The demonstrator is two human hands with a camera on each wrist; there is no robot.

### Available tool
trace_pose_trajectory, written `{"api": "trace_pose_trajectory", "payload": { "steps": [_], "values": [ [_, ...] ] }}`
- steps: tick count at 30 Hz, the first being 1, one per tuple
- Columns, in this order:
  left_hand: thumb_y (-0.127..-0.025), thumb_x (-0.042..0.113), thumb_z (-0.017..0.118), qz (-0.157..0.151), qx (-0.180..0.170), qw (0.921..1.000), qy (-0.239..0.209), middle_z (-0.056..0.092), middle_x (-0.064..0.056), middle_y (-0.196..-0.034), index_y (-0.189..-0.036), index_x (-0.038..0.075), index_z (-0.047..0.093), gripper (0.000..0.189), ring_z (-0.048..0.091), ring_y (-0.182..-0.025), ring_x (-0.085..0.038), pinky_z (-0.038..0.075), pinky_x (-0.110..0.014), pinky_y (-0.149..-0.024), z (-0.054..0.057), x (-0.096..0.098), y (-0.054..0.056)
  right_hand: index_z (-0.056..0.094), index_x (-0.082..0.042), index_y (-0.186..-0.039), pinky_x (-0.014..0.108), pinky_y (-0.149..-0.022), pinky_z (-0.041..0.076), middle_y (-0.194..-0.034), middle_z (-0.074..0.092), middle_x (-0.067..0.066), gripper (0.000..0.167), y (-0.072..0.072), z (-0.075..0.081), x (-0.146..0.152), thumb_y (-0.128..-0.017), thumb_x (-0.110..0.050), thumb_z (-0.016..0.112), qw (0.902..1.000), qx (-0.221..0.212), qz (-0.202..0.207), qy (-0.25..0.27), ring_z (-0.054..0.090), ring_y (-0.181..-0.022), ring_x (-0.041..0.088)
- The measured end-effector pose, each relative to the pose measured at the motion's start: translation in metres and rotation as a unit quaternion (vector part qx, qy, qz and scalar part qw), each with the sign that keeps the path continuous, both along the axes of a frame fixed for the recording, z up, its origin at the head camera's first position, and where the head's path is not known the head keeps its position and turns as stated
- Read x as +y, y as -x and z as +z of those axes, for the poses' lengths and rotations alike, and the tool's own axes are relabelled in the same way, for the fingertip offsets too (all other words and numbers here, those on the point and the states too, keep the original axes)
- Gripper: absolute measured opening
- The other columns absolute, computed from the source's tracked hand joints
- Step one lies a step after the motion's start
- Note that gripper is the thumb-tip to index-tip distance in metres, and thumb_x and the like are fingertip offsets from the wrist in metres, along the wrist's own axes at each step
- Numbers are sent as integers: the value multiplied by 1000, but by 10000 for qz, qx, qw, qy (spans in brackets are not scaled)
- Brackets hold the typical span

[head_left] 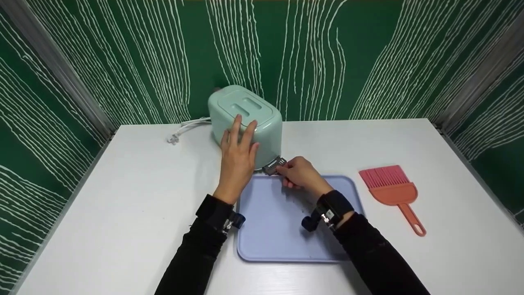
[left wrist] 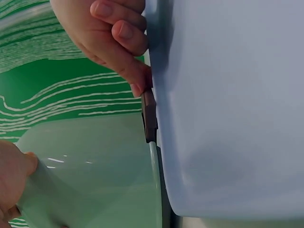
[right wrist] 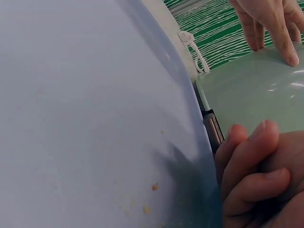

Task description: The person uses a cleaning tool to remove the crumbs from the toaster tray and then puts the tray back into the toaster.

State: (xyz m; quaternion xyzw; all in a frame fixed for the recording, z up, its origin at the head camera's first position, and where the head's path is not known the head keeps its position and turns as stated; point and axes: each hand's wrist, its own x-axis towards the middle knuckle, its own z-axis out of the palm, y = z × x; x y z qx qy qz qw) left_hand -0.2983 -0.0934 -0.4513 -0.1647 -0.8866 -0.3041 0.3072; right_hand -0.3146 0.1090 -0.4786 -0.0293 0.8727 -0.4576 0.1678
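Observation:
A mint-green toaster (head_left: 268, 135) stands at the back of the table, its top covered by a lid with two slots. Against its front side and top edge rests my left hand (head_left: 238, 166), fingers spread and mostly straight. Low on the toaster's near end, a dark slotted crumb tray (head_left: 273, 166) sticks partly out. My right hand (head_left: 302, 174) pinches the outer end of that crumb tray between thumb and fingers. In the left wrist view the crumb tray (left wrist: 149, 116) sits at the toaster's bottom edge, and its inner part is hidden.
A lilac tray (head_left: 278, 241) lies right in front of the toaster, with a few crumbs (right wrist: 155, 186) on it. To the right is an orange-red brush (head_left: 395, 193). A white cord with a plug (head_left: 173, 139) lies left of the toaster.

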Motion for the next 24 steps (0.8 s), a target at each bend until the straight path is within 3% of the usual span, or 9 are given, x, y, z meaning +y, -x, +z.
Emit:
{"api": "trace_pose_trajectory", "payload": {
  "steps": [13,24],
  "values": [
    [-109,23,61,58,126,9998,153,33,-21,-173,-157,18,52,49,41,-147,-61,33,-66,-126,-2,0,1,72,-1,-88,19,-45,37,-55,60,-8,31,4,0,-8,-109,-22,60,9978,-286,-221,563,47,-45,3],
    [-109,23,61,39,29,10000,69,32,-20,-173,-157,19,51,49,39,-149,-61,34,-67,-126,-2,0,2,72,1,-99,17,-46,37,-59,60,-7,26,5,4,-11,-110,-18,59,9916,-677,-407,1022,48,-49,2]
  ]
}}
